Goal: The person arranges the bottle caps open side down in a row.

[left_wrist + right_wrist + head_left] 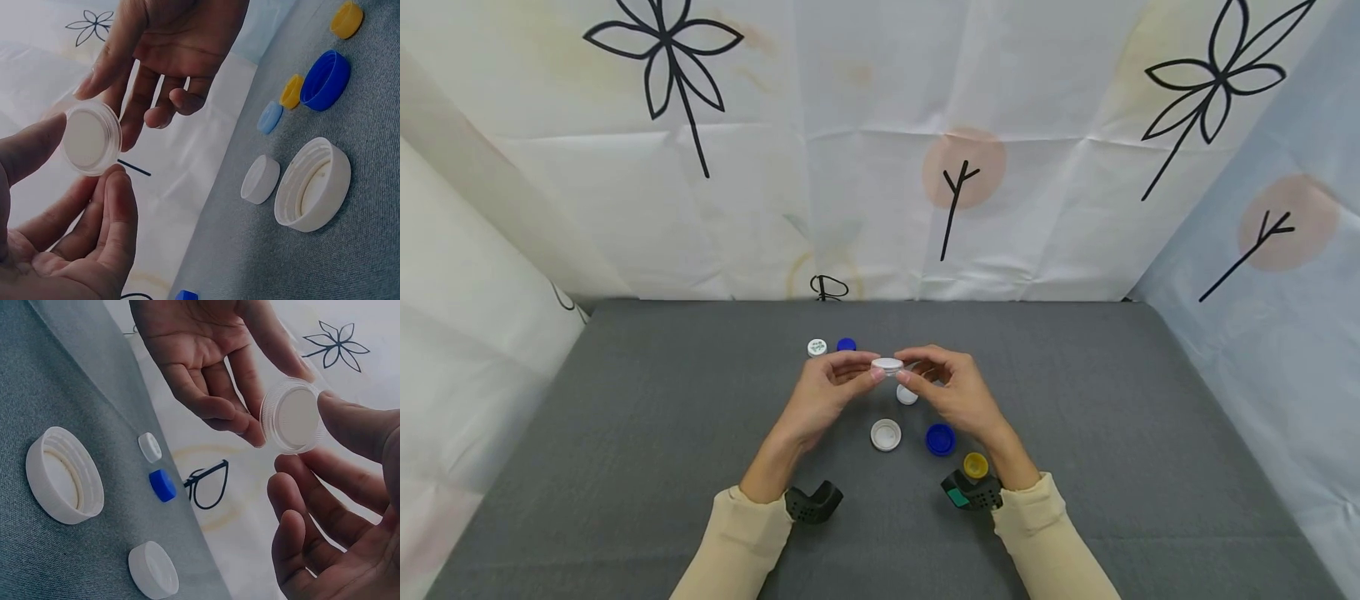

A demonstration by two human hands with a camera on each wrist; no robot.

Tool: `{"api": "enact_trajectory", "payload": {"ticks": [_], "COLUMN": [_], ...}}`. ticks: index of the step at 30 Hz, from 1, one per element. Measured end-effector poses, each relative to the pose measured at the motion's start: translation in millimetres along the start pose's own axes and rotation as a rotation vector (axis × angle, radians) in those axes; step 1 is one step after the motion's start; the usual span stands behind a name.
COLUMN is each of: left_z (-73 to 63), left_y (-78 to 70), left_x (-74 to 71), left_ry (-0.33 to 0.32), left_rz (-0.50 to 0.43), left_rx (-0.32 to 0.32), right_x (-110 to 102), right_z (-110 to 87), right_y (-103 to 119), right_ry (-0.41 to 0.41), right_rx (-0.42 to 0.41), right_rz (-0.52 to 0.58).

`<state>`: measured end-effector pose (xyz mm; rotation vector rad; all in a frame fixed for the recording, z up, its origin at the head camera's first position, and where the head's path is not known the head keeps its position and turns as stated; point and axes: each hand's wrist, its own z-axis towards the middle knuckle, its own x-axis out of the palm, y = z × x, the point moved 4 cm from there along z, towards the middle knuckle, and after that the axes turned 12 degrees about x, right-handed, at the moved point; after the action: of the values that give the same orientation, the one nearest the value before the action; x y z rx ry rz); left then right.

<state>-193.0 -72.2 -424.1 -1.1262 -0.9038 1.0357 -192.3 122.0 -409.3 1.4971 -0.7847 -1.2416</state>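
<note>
A clear-sided bottle cap with a white disc in it (887, 364) is held above the table between both hands. My left hand (822, 396) pinches its left edge between thumb and fingertips. On the opposite edge, the thumb and fingers of my right hand (961, 396) grip it. The left wrist view shows the cap's round face (87, 139) with the thumb at its rim; the same face (297, 416) appears in the right wrist view. Below the hands lie a small white cap (907, 395) and a larger white cap (886, 435) with its hollow side up.
A large blue cap (940, 439) and a yellow cap (975, 465) lie near the right wrist. Behind the left hand are a printed white cap (817, 347) and a blue cap (846, 344). The left wrist view adds a light blue cap (270, 117) and another yellow cap (292, 91).
</note>
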Motion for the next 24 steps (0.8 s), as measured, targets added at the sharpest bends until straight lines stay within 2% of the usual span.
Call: {"api": "enact_trajectory", "payload": {"ticks": [7, 11, 16, 24], "left_z": [0.5, 1.2, 1.2, 0.9], "left_y": [-0.9, -0.1, -2.4, -7.0], "left_x": [0.6, 1.7, 2.5, 1.7], "left_ry": [0.041, 0.070, 0.096, 0.113], "left_rz": [0.014, 0.030, 0.160, 0.382], "left_rx": [0.091, 0.153, 0.247, 0.305], "right_x": [-0.8, -0.8, -0.5, 0.6], "right_z": [-0.4, -0.3, -0.7, -0.5], "right_y": [-0.7, -2.8, -4.0, -1.1], "right_ry": [0.029, 0.045, 0.038, 0.031], "right_rx": [-0.010, -0.019, -0.027, -0.045], "right_rz": [0.019, -0.006, -0.051, -0.123]}}
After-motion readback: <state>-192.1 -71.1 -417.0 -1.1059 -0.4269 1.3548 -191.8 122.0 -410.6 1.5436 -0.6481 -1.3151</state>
